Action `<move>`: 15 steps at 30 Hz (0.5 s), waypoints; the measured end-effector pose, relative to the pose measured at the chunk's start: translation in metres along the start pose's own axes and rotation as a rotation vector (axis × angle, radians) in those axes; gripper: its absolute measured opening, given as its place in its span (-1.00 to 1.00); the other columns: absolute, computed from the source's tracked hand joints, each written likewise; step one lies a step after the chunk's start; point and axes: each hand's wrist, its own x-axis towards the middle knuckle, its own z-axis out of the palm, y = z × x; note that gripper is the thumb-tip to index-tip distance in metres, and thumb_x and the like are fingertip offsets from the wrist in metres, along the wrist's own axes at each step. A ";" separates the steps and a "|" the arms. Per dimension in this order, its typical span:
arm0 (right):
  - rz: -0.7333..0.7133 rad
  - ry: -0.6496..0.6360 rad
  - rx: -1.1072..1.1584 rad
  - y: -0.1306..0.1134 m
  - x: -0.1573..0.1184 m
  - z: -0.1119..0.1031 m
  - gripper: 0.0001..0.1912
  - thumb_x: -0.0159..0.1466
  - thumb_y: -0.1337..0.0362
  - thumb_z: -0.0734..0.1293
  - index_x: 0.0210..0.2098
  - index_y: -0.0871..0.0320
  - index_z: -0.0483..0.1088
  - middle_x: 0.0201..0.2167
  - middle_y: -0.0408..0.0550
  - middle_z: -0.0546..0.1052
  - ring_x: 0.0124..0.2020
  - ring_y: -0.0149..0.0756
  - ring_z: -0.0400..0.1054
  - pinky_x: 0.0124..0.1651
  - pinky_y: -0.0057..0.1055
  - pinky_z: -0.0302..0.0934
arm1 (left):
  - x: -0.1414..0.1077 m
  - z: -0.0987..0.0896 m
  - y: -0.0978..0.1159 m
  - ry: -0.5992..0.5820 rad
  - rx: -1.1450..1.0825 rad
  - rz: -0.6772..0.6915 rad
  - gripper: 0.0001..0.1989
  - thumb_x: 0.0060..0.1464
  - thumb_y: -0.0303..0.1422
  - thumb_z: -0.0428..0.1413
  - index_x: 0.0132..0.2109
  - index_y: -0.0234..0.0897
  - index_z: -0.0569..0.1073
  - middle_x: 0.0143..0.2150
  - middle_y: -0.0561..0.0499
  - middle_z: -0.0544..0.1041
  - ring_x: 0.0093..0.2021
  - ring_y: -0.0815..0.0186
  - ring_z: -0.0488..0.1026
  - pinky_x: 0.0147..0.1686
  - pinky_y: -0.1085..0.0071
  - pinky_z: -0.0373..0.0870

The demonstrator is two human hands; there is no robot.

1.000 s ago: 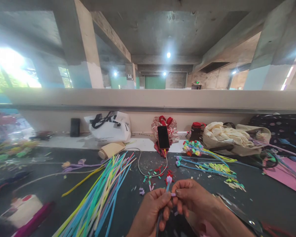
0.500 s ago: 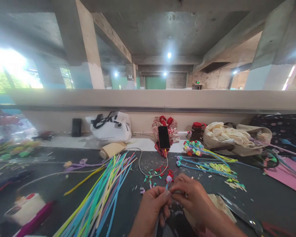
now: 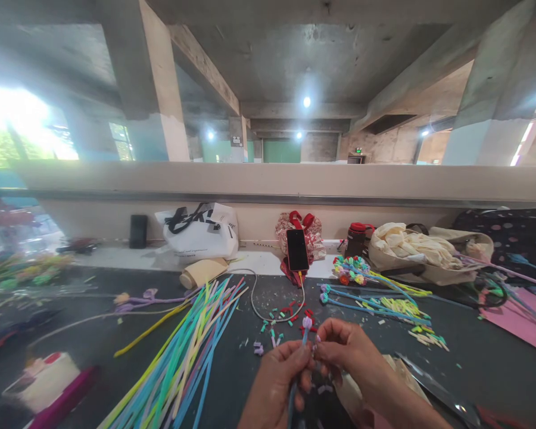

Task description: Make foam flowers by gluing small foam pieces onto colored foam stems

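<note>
Beyond the hands (image 3: 282, 370), red scraps (image 3: 309, 313), a cable (image 3: 252, 296), a phone (image 3: 297, 250).

Left hand (image 3: 277, 372) and right hand (image 3: 349, 344) are bare — forearms (image 3: 397, 387) too.

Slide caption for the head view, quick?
Left hand holds a lilac-tipped blue stem; right hand pinches a small piece.

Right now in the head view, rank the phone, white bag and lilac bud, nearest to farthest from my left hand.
1. Lilac bud: just beyond your left hand, atop the blue stem.
2. Phone: ahead, propped at the back.
3. White bag: also back, farther left.
</note>
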 end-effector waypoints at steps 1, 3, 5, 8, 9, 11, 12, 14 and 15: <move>0.009 -0.006 0.037 0.001 0.001 0.000 -0.85 -0.07 0.31 0.37 -0.57 0.21 0.29 -0.77 -0.25 0.38 -0.76 -0.53 0.21 -0.74 -0.65 -0.05 | 0.000 0.000 -0.001 -0.006 -0.002 0.011 -0.72 -0.20 -0.23 0.17 -0.45 -0.42 0.42 -0.63 0.05 0.41 -0.77 0.61 0.14 -0.83 0.66 -0.05; 0.044 -0.023 0.118 0.006 0.002 0.002 -0.79 -0.11 0.27 0.41 -0.59 0.22 0.29 -0.77 -0.24 0.38 -0.79 -0.57 0.14 -0.76 -0.65 -0.11 | 0.001 0.001 -0.001 -0.009 0.007 0.005 -0.72 -0.23 -0.23 0.19 -0.46 -0.42 0.43 -0.67 0.08 0.39 -0.80 0.61 0.13 -0.84 0.65 -0.07; 0.068 -0.029 0.205 0.012 0.002 0.003 -0.75 -0.12 0.23 0.43 -0.58 0.22 0.29 -0.75 -0.22 0.39 -0.80 -0.59 0.11 -0.75 -0.65 -0.14 | 0.002 0.000 -0.002 -0.006 0.020 -0.016 -0.70 -0.26 -0.20 0.20 -0.49 -0.41 0.42 -0.73 0.12 0.34 -0.84 0.60 0.08 -0.86 0.63 -0.09; 0.045 -0.027 0.297 0.021 0.001 0.007 -0.75 -0.10 0.23 0.43 -0.53 0.20 0.30 -0.72 -0.21 0.40 -0.76 -0.56 0.16 -0.71 -0.64 -0.10 | 0.002 0.000 -0.003 -0.006 0.013 0.005 -0.71 -0.21 -0.19 0.16 -0.52 -0.39 0.39 -0.74 0.11 0.34 -0.84 0.61 0.07 -0.85 0.65 -0.09; 0.039 -0.028 0.306 0.023 0.001 0.007 -0.75 -0.09 0.24 0.43 -0.51 0.20 0.30 -0.72 -0.21 0.39 -0.74 -0.55 0.17 -0.71 -0.64 -0.10 | 0.001 0.000 -0.002 -0.014 0.007 0.015 -0.71 -0.18 -0.20 0.14 -0.52 -0.39 0.38 -0.74 0.11 0.34 -0.83 0.61 0.08 -0.84 0.65 -0.09; 0.054 -0.033 0.306 0.022 0.000 0.008 -0.77 -0.07 0.24 0.41 -0.52 0.21 0.30 -0.72 -0.21 0.39 -0.74 -0.54 0.18 -0.71 -0.64 -0.11 | -0.001 0.001 -0.001 -0.029 0.008 0.016 -0.72 -0.14 -0.20 0.12 -0.52 -0.39 0.37 -0.74 0.10 0.33 -0.82 0.61 0.10 -0.83 0.66 -0.09; 0.069 -0.030 0.306 0.020 0.000 0.007 -0.79 -0.04 0.24 0.39 -0.53 0.22 0.30 -0.71 -0.21 0.38 -0.74 -0.55 0.18 -0.72 -0.64 -0.12 | -0.002 0.001 0.000 -0.027 0.013 0.009 -0.72 -0.14 -0.21 0.11 -0.53 -0.39 0.36 -0.75 0.11 0.32 -0.82 0.60 0.09 -0.83 0.66 -0.10; 0.086 -0.003 0.317 0.013 0.000 0.004 -0.83 0.00 0.24 0.34 -0.53 0.23 0.31 -0.67 -0.21 0.38 -0.75 -0.57 0.17 -0.74 -0.64 -0.15 | -0.004 0.002 0.001 -0.004 0.029 -0.008 -0.72 -0.13 -0.21 0.10 -0.55 -0.38 0.35 -0.78 0.13 0.30 -0.84 0.60 0.07 -0.84 0.66 -0.12; 0.088 0.014 0.320 0.009 0.000 0.003 -0.84 0.01 0.24 0.33 -0.51 0.23 0.33 -0.64 -0.21 0.39 -0.76 -0.58 0.17 -0.74 -0.63 -0.17 | -0.004 0.002 0.002 0.008 0.038 -0.016 -0.72 -0.13 -0.21 0.10 -0.56 -0.37 0.35 -0.79 0.14 0.28 -0.84 0.61 0.05 -0.84 0.65 -0.13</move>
